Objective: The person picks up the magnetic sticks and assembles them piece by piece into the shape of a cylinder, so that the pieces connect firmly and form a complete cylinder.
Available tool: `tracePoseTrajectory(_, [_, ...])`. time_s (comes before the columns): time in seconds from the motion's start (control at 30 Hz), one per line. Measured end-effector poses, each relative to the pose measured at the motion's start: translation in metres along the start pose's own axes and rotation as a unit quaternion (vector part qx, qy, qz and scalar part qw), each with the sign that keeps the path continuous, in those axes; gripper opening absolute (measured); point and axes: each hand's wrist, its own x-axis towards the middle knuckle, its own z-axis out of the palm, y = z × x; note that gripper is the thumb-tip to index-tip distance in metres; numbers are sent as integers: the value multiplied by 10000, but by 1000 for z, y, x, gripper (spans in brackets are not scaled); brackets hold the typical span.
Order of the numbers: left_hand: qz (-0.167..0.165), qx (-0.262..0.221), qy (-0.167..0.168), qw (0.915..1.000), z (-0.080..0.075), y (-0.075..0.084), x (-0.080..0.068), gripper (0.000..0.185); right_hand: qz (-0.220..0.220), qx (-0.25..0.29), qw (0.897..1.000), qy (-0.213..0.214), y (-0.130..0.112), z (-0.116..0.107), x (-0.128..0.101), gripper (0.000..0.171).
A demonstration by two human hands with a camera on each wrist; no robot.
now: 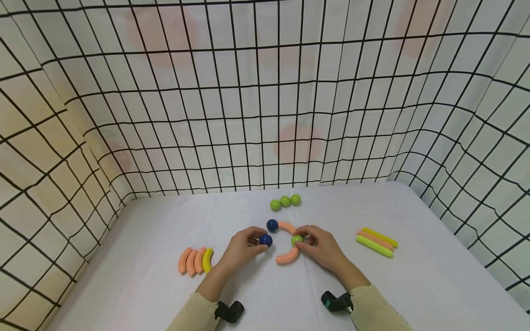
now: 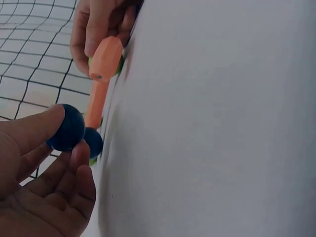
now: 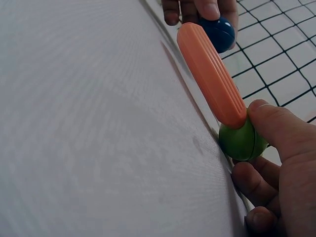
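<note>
Between thumb and fingers, my left hand (image 1: 244, 244) pinches a dark blue ball (image 1: 266, 240). A second dark blue ball (image 1: 272, 225) lies just beyond it, at the end of an upper orange curved rod (image 1: 286, 226). My right hand (image 1: 322, 246) pinches a green ball (image 1: 296, 241), which joins the upper rod to a lower orange curved rod (image 1: 287, 257) in an open arc. In the right wrist view, the lower rod (image 3: 212, 74) meets the green ball (image 3: 243, 140) beside my thumb. The lower rod's left end and the held blue ball stand apart.
Three green balls (image 1: 285, 201) sit in a row farther back. At left lie several curved rods, orange (image 1: 190, 262) and yellow (image 1: 207, 260). Straight rods (image 1: 376, 241) in yellow, orange and yellow-green lie at right. Black wire mesh (image 1: 265, 101) walls the white table (image 1: 157, 303).
</note>
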Motion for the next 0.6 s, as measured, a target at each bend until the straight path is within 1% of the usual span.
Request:
tracePoseTrajectory(0.2, [166,80,-272,9995,4,1,-9,34,152,45,9999,-33,1,1,0,26])
tracePoseTrajectory(0.27, [258,97,-305,9992,6,0,-12,34,194,46,9998,-39,1,1,0,26])
tracePoseTrajectory(0.4, [336,104,-310,9989,8,-1,-15,33,190,36,9998,-32,2,2,0,26])
tracePoseTrajectory(0.6, [304,69,-346,9989,10,-3,-17,32,225,-15,9997,-28,4,3,0,26])
